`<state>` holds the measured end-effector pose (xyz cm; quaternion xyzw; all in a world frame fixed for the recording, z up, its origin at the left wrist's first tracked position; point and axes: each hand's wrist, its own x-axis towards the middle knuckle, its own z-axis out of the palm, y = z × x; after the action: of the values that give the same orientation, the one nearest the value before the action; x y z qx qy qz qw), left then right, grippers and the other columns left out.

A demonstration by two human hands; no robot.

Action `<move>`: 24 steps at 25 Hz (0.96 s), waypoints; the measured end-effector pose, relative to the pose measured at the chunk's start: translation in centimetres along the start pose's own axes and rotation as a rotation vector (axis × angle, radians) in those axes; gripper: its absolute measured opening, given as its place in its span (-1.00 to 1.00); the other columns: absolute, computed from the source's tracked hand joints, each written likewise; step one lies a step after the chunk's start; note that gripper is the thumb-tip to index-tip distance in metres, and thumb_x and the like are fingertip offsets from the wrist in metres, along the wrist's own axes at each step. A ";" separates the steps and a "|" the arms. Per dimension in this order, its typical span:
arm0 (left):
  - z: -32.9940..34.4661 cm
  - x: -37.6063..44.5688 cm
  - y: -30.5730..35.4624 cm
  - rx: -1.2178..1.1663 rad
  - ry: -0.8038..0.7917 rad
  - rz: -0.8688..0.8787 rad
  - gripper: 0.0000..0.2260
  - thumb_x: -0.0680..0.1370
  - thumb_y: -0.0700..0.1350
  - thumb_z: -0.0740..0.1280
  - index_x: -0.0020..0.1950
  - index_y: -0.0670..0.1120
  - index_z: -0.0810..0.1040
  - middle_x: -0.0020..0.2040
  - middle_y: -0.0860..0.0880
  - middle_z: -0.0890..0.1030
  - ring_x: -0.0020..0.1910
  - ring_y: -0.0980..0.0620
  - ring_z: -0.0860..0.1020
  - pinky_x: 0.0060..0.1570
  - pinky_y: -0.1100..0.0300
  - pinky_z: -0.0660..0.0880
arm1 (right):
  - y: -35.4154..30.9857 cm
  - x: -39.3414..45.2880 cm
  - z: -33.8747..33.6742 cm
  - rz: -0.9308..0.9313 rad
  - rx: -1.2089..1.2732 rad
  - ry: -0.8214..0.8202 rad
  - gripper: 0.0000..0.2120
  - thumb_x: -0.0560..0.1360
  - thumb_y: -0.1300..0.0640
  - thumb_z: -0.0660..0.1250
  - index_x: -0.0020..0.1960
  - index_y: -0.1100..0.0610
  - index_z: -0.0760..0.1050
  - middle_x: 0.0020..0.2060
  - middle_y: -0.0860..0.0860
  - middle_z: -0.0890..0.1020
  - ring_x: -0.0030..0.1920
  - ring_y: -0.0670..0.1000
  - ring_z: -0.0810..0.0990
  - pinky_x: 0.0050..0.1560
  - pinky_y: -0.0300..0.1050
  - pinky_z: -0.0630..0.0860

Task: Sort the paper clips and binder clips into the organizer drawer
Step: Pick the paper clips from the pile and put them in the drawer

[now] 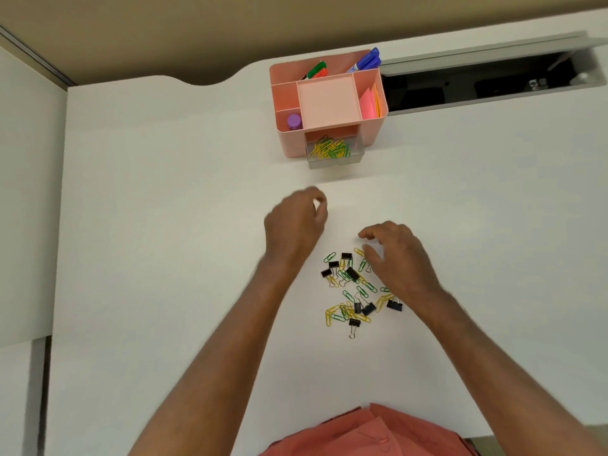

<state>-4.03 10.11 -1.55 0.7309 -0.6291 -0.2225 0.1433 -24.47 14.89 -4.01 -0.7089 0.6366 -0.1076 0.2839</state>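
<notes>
Two hands working over one heap: left hand (297, 222) hovering between the heap and the drawer, fingers curled with the fingertips drawn together, whether pinching a clip too small and blurred to tell; right hand (396, 258) hanging over the heap's far right side, fingers loosely bent, thumb and forefinger apart, gripping nothing visible. Probably picking from the heap and ferrying to the drawer, with much of the sorting left to do.

Lying on the tabletop (164, 225) just under the right hand: green and yellow paper clips (340, 312) tangled with black binder clips (352, 274). Worth pinching one clip at a time from the loose edge of the heap, avoiding linked wires dragging neighbours along. Worth lifting binder clips by the black body, not the springy handles.

Sitting farther off, the clear drawer (335, 152) pulled out of the pink organizer (289, 139), already holding paper clips. Releasing low over the drawer, not tossing.
</notes>
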 end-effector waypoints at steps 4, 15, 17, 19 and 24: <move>3.0 -8.2 -2.3 -0.075 -0.067 -0.050 -0.85 0.58 0.04 0.32 0.14 0.14 0.55 0.00 0.13 0.59 0.00 0.09 0.58 -0.16 0.17 0.45 | -0.4 -1.3 1.4 -0.054 -0.277 -0.053 -0.70 0.53 0.03 0.43 0.25 -0.01 0.58 0.12 -0.05 0.61 0.12 0.08 0.54 0.08 0.01 0.45; 5.2 -13.9 -2.3 0.072 -0.195 0.076 -0.69 0.61 -0.05 0.33 0.36 0.02 0.49 0.21 0.02 0.51 0.14 -0.02 0.49 0.00 0.06 0.52 | -0.1 -3.0 1.2 -0.046 -0.353 -0.053 -0.88 0.59 0.06 0.34 0.07 -0.05 0.63 -0.02 -0.09 0.65 0.04 0.04 0.54 0.07 -0.02 0.35; 5.2 -13.9 -2.3 0.092 -0.211 0.094 -0.66 0.62 -0.05 0.32 0.41 0.02 0.46 0.23 0.01 0.49 0.16 -0.03 0.49 0.02 0.07 0.51 | 0.2 -4.3 1.1 -0.048 -0.347 -0.050 -0.84 0.58 -0.01 0.36 0.12 -0.05 0.63 0.01 -0.09 0.65 0.07 0.04 0.54 0.09 -0.01 0.34; 5.2 -13.8 -2.3 0.085 -0.226 0.089 -0.65 0.61 -0.02 0.33 0.40 0.02 0.46 0.23 0.02 0.49 0.16 -0.02 0.49 0.03 0.08 0.50 | 0.3 -5.5 1.3 -0.051 -0.348 -0.035 -0.72 0.53 -0.11 0.40 0.19 -0.04 0.63 0.03 -0.07 0.66 0.09 0.07 0.56 0.10 0.02 0.37; 5.2 -13.6 -1.6 0.043 -0.203 0.073 -0.72 0.59 0.03 0.37 0.28 0.02 0.53 0.19 0.03 0.51 0.11 0.00 0.53 -0.01 0.06 0.53 | -0.2 -6.8 2.7 -0.011 -0.408 -0.012 -0.68 0.52 -0.15 0.42 0.20 -0.02 0.60 -0.01 -0.06 0.65 0.05 0.07 0.57 0.05 0.01 0.39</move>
<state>-6.78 24.09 -4.87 0.6842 -0.6710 -0.2767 0.0712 -24.08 22.12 -4.66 -0.7557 0.6398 0.0263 0.1374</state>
